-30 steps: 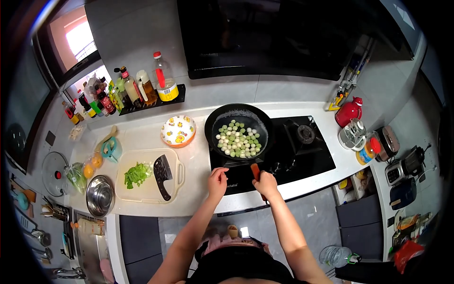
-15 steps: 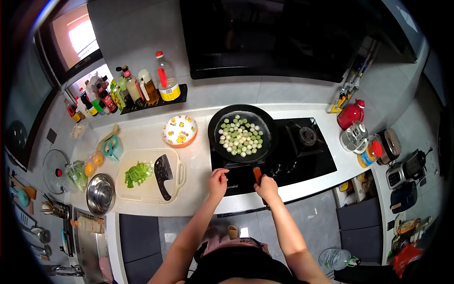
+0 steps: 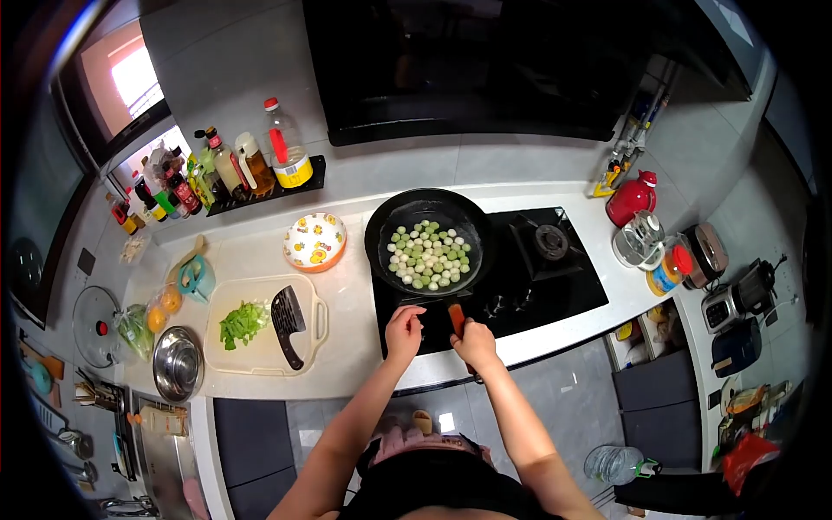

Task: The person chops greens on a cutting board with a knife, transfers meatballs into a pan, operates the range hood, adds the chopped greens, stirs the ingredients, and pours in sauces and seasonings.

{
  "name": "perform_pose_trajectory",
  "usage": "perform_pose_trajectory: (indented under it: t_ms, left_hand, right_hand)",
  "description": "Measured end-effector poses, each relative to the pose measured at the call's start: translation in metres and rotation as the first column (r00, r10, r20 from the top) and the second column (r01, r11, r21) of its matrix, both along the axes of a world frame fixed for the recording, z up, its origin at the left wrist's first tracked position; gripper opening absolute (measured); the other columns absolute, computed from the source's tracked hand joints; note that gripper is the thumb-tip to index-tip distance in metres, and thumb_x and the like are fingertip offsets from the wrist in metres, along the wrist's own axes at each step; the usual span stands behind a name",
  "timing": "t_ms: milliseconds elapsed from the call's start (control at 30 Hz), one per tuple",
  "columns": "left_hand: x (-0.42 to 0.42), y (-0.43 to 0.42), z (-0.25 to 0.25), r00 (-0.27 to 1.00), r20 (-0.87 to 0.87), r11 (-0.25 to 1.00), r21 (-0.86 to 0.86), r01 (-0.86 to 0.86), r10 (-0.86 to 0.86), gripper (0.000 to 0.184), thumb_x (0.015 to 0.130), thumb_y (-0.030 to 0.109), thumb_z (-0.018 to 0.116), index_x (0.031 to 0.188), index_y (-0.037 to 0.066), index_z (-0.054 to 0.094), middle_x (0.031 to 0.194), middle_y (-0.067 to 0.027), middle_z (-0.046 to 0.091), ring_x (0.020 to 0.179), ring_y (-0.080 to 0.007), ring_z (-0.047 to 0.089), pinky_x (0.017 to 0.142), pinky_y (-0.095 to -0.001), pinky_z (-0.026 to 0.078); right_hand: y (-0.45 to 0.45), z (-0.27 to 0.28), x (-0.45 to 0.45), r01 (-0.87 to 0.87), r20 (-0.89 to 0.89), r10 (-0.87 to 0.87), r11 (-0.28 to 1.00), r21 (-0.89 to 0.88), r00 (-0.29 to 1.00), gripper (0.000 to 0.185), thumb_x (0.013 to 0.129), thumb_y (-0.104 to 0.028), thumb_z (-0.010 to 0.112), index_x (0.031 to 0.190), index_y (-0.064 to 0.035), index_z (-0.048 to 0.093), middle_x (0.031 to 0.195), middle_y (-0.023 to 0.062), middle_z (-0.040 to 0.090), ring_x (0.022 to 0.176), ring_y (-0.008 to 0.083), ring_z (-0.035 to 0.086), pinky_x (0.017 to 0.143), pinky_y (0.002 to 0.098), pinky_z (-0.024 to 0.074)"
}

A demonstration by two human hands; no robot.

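A black pan [image 3: 426, 201] stands on the left part of the black stove [image 3: 555, 299], with many green and white balls [image 3: 429, 256] inside it. My right hand [image 3: 475, 344] is wrapped round the pan's orange-brown handle [image 3: 456, 319]. Left of the handle, my left hand [image 3: 404, 333] hovers over the stove's front edge, its fingers curled; whether anything small is between them cannot be made out. A cleaver [image 3: 287, 316] lies on the cream cutting board [image 3: 260, 360] beside chopped green leaves [image 3: 242, 324].
A patterned bowl [image 3: 315, 242] sits between board and pan. Left of the board are a steel bowl [image 3: 178, 364], oranges [image 3: 170, 300] and a glass lid [image 3: 94, 327]. Bottles line a black wall shelf [image 3: 269, 192]. A red kettle [image 3: 632, 199] and a jar [image 3: 667, 271] stand right of the stove.
The balls have shifted about in the pan, which moved slightly with my right hand still on its handle. The whole view has shifted a little, while my left hand stays beside the handle.
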State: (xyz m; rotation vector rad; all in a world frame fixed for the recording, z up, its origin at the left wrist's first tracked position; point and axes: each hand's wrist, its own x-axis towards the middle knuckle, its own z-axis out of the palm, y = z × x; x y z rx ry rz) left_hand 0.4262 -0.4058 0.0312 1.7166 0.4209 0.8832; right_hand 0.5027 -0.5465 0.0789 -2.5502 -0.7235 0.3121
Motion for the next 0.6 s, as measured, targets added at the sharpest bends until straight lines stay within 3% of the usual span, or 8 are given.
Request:
perform_pose_trajectory:
  t_ms: [233,333,367,467,500,600]
  left_hand:
    - [0.01,-0.014,0.028,0.997,0.028,0.997,0.031,0.065,-0.066,0.019,0.083,-0.004,0.047,0.091,0.003,0.063,0.094,-0.0068,0.061,0.061,-0.0153,0.061,0.057,-0.0245,0.05]
    - [0.026,-0.017,0.05,0.988,0.025,0.986,0.075,0.15,-0.153,0.019,0.083,-0.003,0.049,0.094,0.004,0.063,0.094,-0.0066,0.061,0.061,-0.0154,0.06,0.057,-0.0252,0.049]
    - [0.033,-0.018,0.058,0.985,0.009,0.98,0.102,0.17,-0.172,0.019,0.083,-0.002,0.049,0.095,0.005,0.063,0.094,-0.0069,0.061,0.063,-0.0165,0.061,0.058,-0.0257,0.049]
    - [0.057,-0.023,0.077,0.964,-0.108,0.955,0.145,0.257,-0.243,0.023,0.083,0.003,0.051,0.104,0.007,0.061,0.097,-0.0081,0.062,0.071,-0.023,0.061,0.065,-0.0294,0.049]
    - [0.067,-0.027,0.088,0.959,-0.125,0.949,0.162,0.271,-0.252,0.026,0.083,0.003,0.051,0.107,0.007,0.06,0.097,-0.0083,0.062,0.071,-0.0235,0.061,0.065,-0.0302,0.049]
    - [0.108,-0.041,0.13,0.956,-0.066,0.918,0.267,0.293,-0.285,0.038,0.083,0.002,0.049,0.12,0.008,0.053,0.1,-0.0098,0.062,0.073,-0.025,0.061,0.066,-0.0328,0.049]
  right_hand:
    - [-0.006,0.013,0.007,-0.063,-0.074,0.065,0.998,0.029,0.995,0.04,0.077,-0.038,0.062,0.087,0.0012,0.064,0.075,0.0199,0.064,0.074,0.0348,0.063,0.069,0.0422,0.0499]
    - [-0.006,0.036,0.019,0.013,-0.071,-0.02,0.995,-0.102,0.997,0.041,0.081,-0.043,0.055,0.085,-0.005,0.068,0.072,0.0162,0.065,0.074,0.0325,0.064,0.067,0.0399,0.0502]
    - [-0.005,0.033,0.026,0.068,0.03,-0.067,0.996,-0.051,0.997,0.039,0.083,-0.044,0.052,0.081,-0.01,0.07,0.068,0.0126,0.065,0.073,0.0311,0.064,0.065,0.0388,0.0504]
    - [-0.005,0.046,0.053,0.073,0.183,-0.119,0.968,0.239,0.976,0.03,0.081,-0.031,0.058,0.099,-0.0078,0.065,0.074,0.0121,0.066,0.071,0.0315,0.064,0.065,0.0414,0.0505]
    - [-0.005,0.055,0.065,0.073,0.202,-0.127,0.964,0.255,0.971,0.031,0.08,-0.026,0.057,0.106,-0.0081,0.061,0.075,0.012,0.066,0.071,0.0315,0.064,0.065,0.0416,0.0506]
    - [-0.009,0.106,0.108,0.076,0.262,-0.177,0.931,0.356,0.949,0.051,0.078,-0.014,0.053,0.127,-0.0106,0.045,0.076,0.0103,0.066,0.073,0.0306,0.064,0.065,0.0418,0.0508]
